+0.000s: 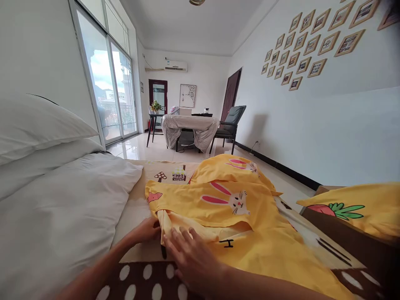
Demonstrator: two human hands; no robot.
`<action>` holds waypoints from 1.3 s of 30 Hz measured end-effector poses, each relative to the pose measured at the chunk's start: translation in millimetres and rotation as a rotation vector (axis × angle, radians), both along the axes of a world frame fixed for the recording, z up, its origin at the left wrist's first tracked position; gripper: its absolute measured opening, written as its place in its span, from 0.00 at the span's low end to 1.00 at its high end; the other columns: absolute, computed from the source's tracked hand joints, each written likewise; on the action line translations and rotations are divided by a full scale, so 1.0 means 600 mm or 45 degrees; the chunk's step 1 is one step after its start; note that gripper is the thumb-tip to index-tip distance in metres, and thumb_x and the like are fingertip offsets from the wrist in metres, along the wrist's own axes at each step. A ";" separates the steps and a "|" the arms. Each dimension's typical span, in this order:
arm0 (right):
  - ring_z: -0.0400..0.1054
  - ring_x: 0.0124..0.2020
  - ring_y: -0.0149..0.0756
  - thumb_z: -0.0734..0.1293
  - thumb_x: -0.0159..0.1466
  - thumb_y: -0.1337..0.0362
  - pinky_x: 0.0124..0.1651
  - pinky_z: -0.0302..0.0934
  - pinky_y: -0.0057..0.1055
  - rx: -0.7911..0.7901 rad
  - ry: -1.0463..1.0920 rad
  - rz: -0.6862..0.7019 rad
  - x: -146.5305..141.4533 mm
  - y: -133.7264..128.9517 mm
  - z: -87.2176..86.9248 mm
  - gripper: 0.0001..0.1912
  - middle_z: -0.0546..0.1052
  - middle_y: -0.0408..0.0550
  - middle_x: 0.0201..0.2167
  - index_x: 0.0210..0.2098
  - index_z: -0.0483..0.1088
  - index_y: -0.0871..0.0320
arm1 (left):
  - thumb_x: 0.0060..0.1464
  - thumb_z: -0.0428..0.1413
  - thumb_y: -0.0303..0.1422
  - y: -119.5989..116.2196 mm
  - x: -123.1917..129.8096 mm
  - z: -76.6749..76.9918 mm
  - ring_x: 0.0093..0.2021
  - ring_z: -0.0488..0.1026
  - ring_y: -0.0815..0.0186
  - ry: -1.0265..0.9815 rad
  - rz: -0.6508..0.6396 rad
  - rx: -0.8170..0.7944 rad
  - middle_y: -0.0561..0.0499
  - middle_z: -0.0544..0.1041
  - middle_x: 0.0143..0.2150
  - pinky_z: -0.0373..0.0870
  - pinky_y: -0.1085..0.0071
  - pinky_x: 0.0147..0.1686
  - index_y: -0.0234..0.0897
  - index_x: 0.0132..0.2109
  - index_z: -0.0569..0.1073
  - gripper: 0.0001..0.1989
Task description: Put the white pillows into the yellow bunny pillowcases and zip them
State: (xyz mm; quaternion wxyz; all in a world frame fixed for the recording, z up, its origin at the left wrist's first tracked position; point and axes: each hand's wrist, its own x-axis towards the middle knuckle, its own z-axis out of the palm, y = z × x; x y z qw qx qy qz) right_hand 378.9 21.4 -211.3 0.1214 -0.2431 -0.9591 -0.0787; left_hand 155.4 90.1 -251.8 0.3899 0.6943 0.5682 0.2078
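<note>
In front of me lies a yellow pillowcase [262, 246] printed with white rabbits and a black letter. A fold lies across it, with the paler inner side showing along the gap beneath. My left hand [146, 230] is closed at the left edge of the cloth, its fingertips partly hidden by the fabric. Flat on the near part of the same edge rests my right hand [195, 256], fingers apart. Behind the fold, more yellow rabbit-print cloth [215, 168] bulges up.
White pillows [68, 187] are stacked at the left. The bed sheet [146, 273] has brown, white-dotted and cream areas. At the right, yellow carrot-print cloth [375, 208] lies over a brown edge. A covered table [190, 123] and a dark chair [231, 125] stand beyond the bed.
</note>
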 end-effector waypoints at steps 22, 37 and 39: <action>0.63 0.49 0.49 0.63 0.60 0.57 0.53 0.53 0.42 -0.341 0.007 -0.370 -0.044 0.102 0.009 0.19 0.72 0.57 0.46 0.48 0.68 0.60 | 0.41 0.56 0.51 -0.018 0.049 -0.055 0.13 0.61 0.73 -0.743 0.200 -0.087 0.53 0.68 0.15 0.51 0.76 0.15 0.34 0.22 0.65 0.23; 0.67 0.29 0.34 0.64 0.53 0.48 0.33 0.62 0.31 -1.461 0.793 -0.495 -0.016 0.156 0.051 0.21 0.73 0.47 0.30 0.35 0.67 0.60 | 0.39 0.51 0.37 -0.038 0.041 -0.008 0.23 0.70 0.69 -0.890 -0.021 0.061 0.47 0.74 0.27 0.56 0.76 0.19 0.32 0.27 0.68 0.11; 0.67 0.28 0.34 0.65 0.51 0.47 0.34 0.62 0.31 -1.476 0.896 -0.518 -0.011 0.163 0.050 0.23 0.73 0.47 0.30 0.36 0.67 0.61 | 0.38 0.51 0.34 -0.039 0.048 -0.014 0.25 0.70 0.69 -0.842 -0.033 0.063 0.47 0.74 0.30 0.58 0.76 0.18 0.32 0.29 0.70 0.10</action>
